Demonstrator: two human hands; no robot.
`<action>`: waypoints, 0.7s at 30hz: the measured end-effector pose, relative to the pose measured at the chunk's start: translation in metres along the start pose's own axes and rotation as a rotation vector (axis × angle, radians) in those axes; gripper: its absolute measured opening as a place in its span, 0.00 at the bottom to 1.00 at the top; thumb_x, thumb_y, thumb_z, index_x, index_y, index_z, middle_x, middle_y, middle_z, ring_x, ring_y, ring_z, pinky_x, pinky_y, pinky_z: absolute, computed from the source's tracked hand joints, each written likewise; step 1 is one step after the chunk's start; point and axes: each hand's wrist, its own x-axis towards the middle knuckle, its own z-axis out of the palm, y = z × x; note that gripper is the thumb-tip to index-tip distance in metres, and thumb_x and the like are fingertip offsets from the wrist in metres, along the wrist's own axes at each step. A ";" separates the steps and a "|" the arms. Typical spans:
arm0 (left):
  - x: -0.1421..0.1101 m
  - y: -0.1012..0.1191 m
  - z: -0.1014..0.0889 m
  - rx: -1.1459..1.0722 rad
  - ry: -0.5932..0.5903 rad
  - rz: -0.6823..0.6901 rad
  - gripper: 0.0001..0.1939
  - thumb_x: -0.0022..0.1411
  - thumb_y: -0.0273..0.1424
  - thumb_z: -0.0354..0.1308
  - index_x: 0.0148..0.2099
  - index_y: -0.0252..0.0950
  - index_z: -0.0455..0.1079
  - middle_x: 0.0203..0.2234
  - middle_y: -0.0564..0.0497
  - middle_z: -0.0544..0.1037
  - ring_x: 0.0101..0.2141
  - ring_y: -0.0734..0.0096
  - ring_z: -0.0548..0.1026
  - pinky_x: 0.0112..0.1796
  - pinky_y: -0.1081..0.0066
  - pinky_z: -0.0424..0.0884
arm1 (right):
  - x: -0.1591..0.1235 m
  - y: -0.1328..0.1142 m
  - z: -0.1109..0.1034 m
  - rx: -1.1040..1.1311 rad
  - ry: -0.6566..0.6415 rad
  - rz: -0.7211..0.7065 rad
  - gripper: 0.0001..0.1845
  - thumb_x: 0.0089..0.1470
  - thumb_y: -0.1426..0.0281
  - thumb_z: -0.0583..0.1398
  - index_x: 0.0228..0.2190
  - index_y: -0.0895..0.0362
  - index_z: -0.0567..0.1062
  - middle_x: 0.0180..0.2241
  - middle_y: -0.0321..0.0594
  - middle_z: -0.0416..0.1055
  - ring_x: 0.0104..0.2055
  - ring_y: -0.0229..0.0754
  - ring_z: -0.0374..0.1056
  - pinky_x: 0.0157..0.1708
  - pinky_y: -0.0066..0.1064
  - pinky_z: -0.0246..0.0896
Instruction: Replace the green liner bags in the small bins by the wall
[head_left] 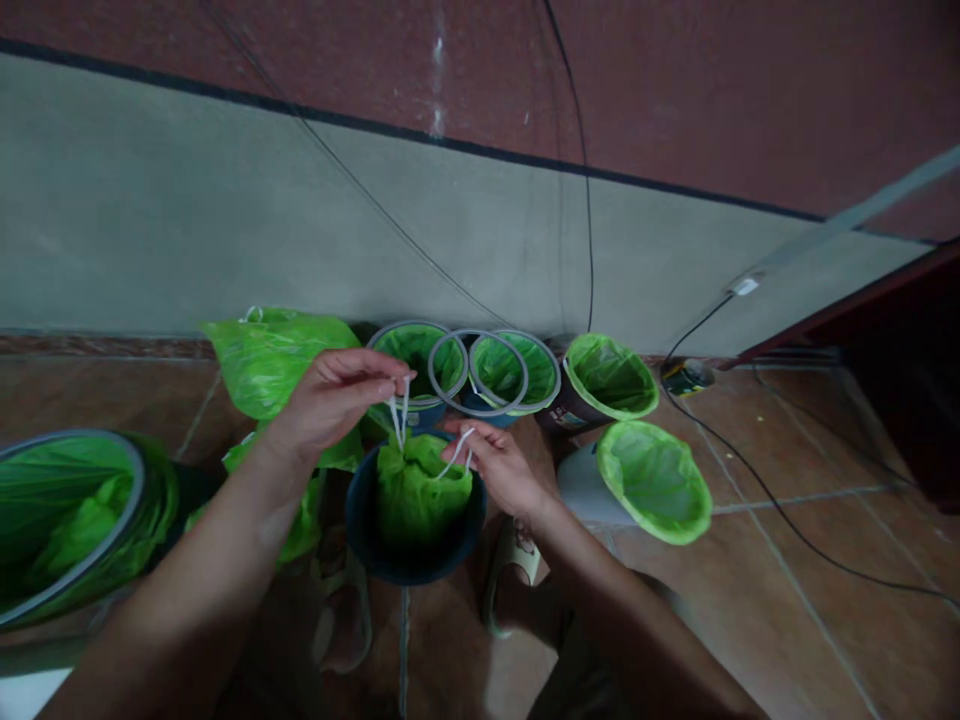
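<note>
My left hand [341, 395] pinches one loop of a white drawstring [400, 415] between thumb and fingers. My right hand [499, 460] is closed on another loop of drawstring. Both strings come from the gathered top of a green drawstring garbage bag [420, 490], which sits inside a dark blue trash can [364, 515]. The can stands on the floor between my feet, below both hands. Its rim shows bare around the bag.
Green-lined trash cans stand along the wall: two with grey rings [420, 330], one dark [611, 375], one pale and tilted [652, 480]. A filled green bag [277, 350] and a large lined bin [142, 490] are at left. A black cable [780, 510] crosses the tiles.
</note>
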 end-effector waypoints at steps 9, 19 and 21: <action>-0.003 -0.031 0.042 -0.057 -0.247 -0.053 0.22 0.57 0.37 0.62 0.53 0.35 0.72 0.39 0.46 0.81 0.39 0.64 0.77 0.44 0.65 0.71 | -0.003 0.007 0.026 -0.154 -0.293 0.034 0.19 0.53 0.56 0.59 0.37 0.59 0.73 0.21 0.30 0.66 0.19 0.29 0.56 0.21 0.23 0.50; -0.021 -0.095 0.032 0.328 -0.588 -0.272 0.18 0.60 0.43 0.52 0.31 0.34 0.73 0.28 0.50 0.78 0.32 0.69 0.73 0.39 0.70 0.66 | 0.007 -0.001 0.005 0.145 0.023 0.097 0.14 0.50 0.59 0.61 0.26 0.58 0.70 0.17 0.30 0.62 0.16 0.29 0.52 0.17 0.23 0.43; -0.021 -0.097 0.032 0.393 -0.563 -0.265 0.19 0.59 0.44 0.52 0.28 0.34 0.71 0.24 0.51 0.75 0.28 0.72 0.70 0.34 0.72 0.64 | 0.008 -0.003 -0.001 0.220 0.081 0.157 0.14 0.49 0.60 0.62 0.28 0.59 0.70 0.17 0.29 0.62 0.15 0.28 0.49 0.16 0.23 0.42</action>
